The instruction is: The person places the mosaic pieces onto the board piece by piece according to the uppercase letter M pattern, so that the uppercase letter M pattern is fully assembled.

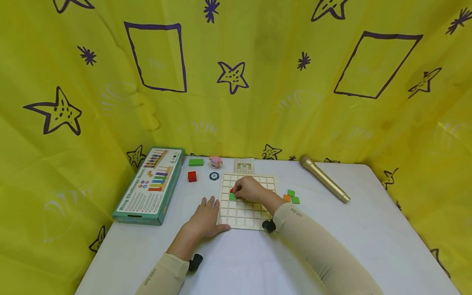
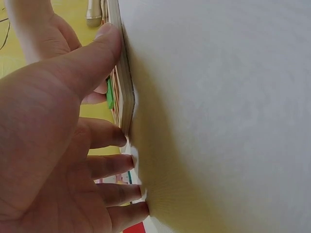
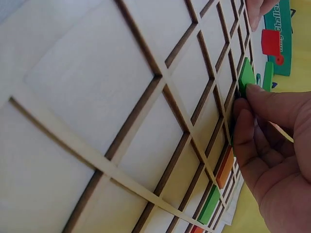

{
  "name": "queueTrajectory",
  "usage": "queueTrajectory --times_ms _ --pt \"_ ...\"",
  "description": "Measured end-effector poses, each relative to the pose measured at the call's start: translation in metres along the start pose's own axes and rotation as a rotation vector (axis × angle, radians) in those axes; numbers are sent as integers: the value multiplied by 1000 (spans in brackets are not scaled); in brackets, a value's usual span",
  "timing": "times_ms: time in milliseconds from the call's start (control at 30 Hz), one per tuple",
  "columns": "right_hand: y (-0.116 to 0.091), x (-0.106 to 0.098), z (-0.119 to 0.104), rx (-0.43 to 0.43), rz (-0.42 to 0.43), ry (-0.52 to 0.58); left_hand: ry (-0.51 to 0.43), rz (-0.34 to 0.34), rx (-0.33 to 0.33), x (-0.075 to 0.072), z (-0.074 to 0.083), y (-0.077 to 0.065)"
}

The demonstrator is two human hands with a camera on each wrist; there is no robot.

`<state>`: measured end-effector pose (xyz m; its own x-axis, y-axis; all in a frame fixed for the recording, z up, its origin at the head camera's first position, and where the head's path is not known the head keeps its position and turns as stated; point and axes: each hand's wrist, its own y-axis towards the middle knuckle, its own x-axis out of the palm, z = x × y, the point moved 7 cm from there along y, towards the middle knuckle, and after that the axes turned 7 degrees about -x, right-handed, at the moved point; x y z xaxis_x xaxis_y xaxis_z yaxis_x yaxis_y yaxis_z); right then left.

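Note:
My right hand [image 1: 250, 189] is over the left part of a wooden grid board [image 1: 245, 223]. Its thumb and fingertips pinch a green square tile [image 3: 247, 73], which rises at a slant from the board in the right wrist view. A bit of red shows just behind the fingertips in the head view. Orange [image 3: 225, 167] and green [image 3: 209, 204] tiles sit in cells beyond the hand. My left hand [image 1: 204, 219] lies at the board's near left corner, fingers spread on the table, thumb [image 2: 109, 41] against the board's edge.
Loose tiles [image 1: 291, 192] lie right of the board, and a gold microphone [image 1: 326, 180] farther right. Behind stands a pattern card [image 1: 244, 166]. Leftward are a pink figure [image 1: 215, 161], a round chip [image 1: 214, 176], a green block [image 1: 196, 162], a red cube [image 1: 192, 176] and a game box [image 1: 149, 184].

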<state>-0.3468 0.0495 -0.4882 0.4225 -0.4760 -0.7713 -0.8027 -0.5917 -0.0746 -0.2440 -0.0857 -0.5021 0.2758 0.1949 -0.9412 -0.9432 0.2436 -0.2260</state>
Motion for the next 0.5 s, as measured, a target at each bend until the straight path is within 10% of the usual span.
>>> queueTrajectory --times_ms 500 --pt "-2 5 -5 -9 3 -127 -20 -13 -14 -2 1 -1"
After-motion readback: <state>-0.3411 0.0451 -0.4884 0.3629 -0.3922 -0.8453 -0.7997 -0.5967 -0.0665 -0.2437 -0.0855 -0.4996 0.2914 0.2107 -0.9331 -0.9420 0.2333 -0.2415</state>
